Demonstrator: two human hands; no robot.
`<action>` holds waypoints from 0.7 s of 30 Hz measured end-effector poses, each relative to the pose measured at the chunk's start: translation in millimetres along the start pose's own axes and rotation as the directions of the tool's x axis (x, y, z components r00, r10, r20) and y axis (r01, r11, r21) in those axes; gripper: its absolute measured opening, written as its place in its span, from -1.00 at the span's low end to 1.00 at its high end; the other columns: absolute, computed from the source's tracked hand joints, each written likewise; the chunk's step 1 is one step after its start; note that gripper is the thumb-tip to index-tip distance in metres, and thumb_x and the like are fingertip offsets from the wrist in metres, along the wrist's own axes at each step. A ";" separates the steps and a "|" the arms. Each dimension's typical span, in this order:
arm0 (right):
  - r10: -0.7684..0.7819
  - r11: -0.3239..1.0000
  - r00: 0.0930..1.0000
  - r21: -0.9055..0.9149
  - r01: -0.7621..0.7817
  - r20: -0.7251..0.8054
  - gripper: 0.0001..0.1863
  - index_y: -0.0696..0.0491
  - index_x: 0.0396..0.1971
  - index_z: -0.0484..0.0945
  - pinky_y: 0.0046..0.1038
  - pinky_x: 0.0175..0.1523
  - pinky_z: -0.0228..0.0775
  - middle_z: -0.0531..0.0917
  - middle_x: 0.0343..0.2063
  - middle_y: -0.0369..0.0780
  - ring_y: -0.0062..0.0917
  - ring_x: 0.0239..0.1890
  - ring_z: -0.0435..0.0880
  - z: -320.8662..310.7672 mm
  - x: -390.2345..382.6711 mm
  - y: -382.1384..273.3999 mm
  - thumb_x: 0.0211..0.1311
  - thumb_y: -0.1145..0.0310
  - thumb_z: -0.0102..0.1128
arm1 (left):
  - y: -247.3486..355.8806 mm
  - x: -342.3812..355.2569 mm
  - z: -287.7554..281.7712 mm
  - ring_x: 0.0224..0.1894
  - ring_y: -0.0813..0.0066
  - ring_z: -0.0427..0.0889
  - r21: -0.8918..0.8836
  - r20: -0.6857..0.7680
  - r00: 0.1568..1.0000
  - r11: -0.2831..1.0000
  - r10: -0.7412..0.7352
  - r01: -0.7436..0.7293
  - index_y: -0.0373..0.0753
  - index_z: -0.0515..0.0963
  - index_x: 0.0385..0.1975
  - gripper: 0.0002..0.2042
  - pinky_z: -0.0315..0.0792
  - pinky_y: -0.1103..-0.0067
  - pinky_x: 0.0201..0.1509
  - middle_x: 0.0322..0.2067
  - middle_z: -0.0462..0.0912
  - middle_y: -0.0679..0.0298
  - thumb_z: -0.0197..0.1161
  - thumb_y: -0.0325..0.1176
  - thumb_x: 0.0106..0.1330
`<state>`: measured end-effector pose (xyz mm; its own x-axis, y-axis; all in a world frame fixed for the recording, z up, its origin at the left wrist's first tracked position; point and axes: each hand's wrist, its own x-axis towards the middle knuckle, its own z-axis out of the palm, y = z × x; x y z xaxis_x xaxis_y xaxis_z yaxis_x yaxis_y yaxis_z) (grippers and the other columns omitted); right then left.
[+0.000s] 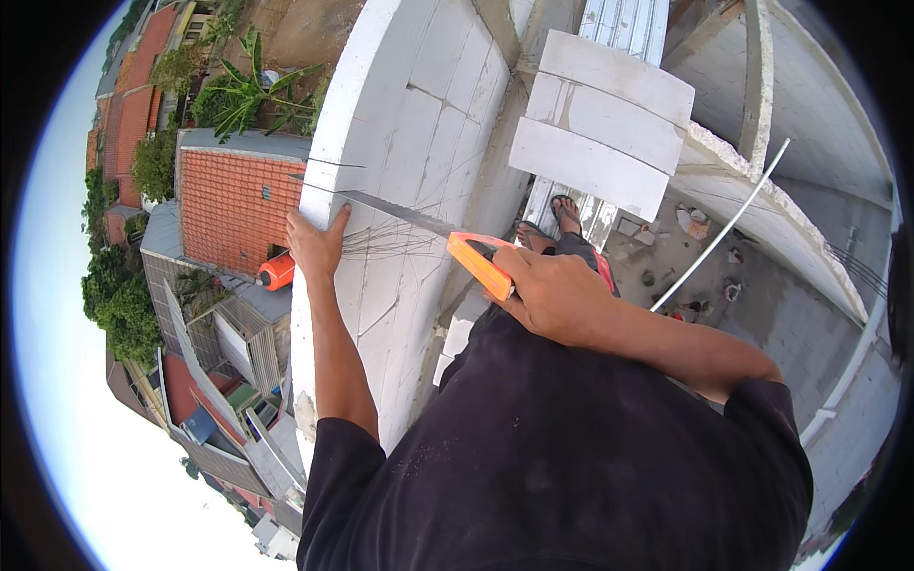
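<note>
Handsaw with an orange handle sits near the centre of the head view, its blade pointing to 10 o'clock across the white block wall. The right hand, at 3 o'clock, is wrapped round the handle. The left hand, at 9 o'clock, holds no tool; it rests spread over the wall's top edge, thumb just beside the blade tip. I cannot tell whether the teeth touch the block.

To saw well here, I would set that thumb clear of the blade's line, keep the blade square to the block, and use long, light strokes. Steady footing matters too: the 2 sandalled feet, at 1 o'clock, are by the ribbed metal decking.

As for containers, an orange cylinder at 9 o'clock, past the wall's edge, may be a bottle; nothing inside it shows. Small objects on the floor, around 3 o'clock, might include pails, but they are too small to tell.
</note>
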<state>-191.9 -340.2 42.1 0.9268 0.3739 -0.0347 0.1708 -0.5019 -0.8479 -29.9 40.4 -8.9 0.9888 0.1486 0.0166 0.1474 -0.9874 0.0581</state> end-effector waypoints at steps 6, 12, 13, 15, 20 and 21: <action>0.012 1.000 0.999 0.011 -0.013 0.041 -0.57 0.20 0.05 0.43 -0.10 -0.29 0.64 0.76 -0.22 0.00 -0.09 -0.35 0.80 35.4 74.6 -7.6 0.55 0.11 0.22 | 2.8 5.4 -0.7 0.18 -0.31 0.56 -0.042 0.017 1.000 0.999 0.015 -0.014 -0.47 0.40 0.05 -0.10 0.48 -0.02 0.20 0.06 0.57 -0.25 0.57 0.32 0.11; 0.053 0.998 0.998 0.028 -0.053 0.016 -0.61 0.15 0.02 0.46 -0.12 -0.26 0.64 0.76 -0.22 -0.02 -0.08 -0.30 0.80 -1.1 -21.8 3.5 0.57 0.09 0.18 | -9.6 2.5 4.0 0.17 -0.30 0.57 -0.039 0.002 1.000 0.999 0.028 -0.028 -0.47 0.40 0.04 -0.10 0.46 -0.01 0.22 0.05 0.57 -0.25 0.57 0.32 0.10; 0.053 0.998 0.998 0.014 -0.053 0.017 -0.62 0.14 0.01 0.46 -0.13 -0.26 0.64 0.76 -0.22 -0.02 -0.08 -0.31 0.80 -3.0 -25.5 5.5 0.58 0.09 0.18 | -6.9 3.0 3.5 0.17 -0.29 0.57 -0.034 -0.001 1.000 0.999 0.021 -0.021 -0.47 0.40 0.04 -0.10 0.45 -0.01 0.22 0.05 0.57 -0.25 0.57 0.31 0.10; 0.077 0.997 0.994 0.005 -0.077 0.073 -0.61 0.14 0.01 0.46 -0.13 -0.26 0.63 0.75 -0.21 -0.02 -0.08 -0.31 0.79 4.5 11.0 3.2 0.58 0.09 0.18 | -2.5 3.9 -1.3 0.16 -0.29 0.57 -0.023 0.005 1.000 1.000 0.018 -0.018 -0.47 0.40 0.05 -0.10 0.44 0.00 0.23 0.05 0.57 -0.25 0.57 0.31 0.11; -0.001 1.000 1.000 0.017 0.001 -0.005 -0.56 0.13 0.13 0.44 -0.10 -0.27 0.64 0.75 -0.22 -0.01 -0.06 -0.36 0.78 42.7 69.1 -0.3 0.55 0.08 0.21 | 1.8 1.9 -5.0 0.20 -0.29 0.54 -0.039 0.018 1.000 0.999 0.011 -0.010 -0.46 0.40 0.09 -0.09 0.42 0.01 0.27 0.08 0.56 -0.24 0.57 0.30 0.11; -0.002 0.999 1.000 0.043 0.002 -0.016 -0.56 0.12 0.14 0.44 -0.11 -0.28 0.64 0.75 -0.22 -0.01 -0.06 -0.35 0.78 42.4 56.1 2.8 0.55 0.08 0.21 | -0.4 1.2 -5.4 0.21 -0.29 0.54 -0.038 0.032 0.999 0.999 0.017 -0.015 -0.46 0.40 0.09 -0.09 0.42 0.01 0.28 0.09 0.56 -0.24 0.57 0.30 0.11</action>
<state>-153.6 -287.6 15.3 0.9319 0.3619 -0.0247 0.1583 -0.4671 -0.8699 -28.9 41.2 -3.5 0.9914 0.1304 -0.0140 0.1311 -0.9868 0.0955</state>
